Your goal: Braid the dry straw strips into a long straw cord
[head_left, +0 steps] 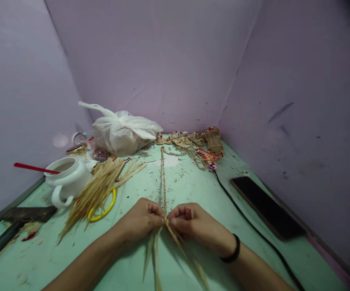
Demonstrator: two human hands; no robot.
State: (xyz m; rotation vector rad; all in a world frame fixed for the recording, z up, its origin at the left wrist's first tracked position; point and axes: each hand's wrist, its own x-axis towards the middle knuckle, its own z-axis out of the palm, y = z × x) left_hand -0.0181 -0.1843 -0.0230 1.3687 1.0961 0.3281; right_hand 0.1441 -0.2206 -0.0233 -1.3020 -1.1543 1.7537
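My left hand (pixel 143 220) and my right hand (pixel 189 222) meet at the middle of the green table (pixel 193 190), both with fingers curled and pinched on dried straw strips (pixel 155 252). The loose strip ends fan out toward me below the hands. From the pinch point a thin braided straw cord (pixel 163 178) runs straight away across the table toward the back wall. My right wrist carries a black band (pixel 234 249).
A bundle of straw strips (pixel 100 188) lies over yellow-handled scissors (pixel 103 210) at left, beside a white cup (pixel 68 178) with a red stick. A white plastic bag (pixel 122 131), woven straw pieces with beads (pixel 199 145), a black phone (pixel 267 206), a black cable (pixel 253 230) and a dark tool (pixel 14 226) surround the work.
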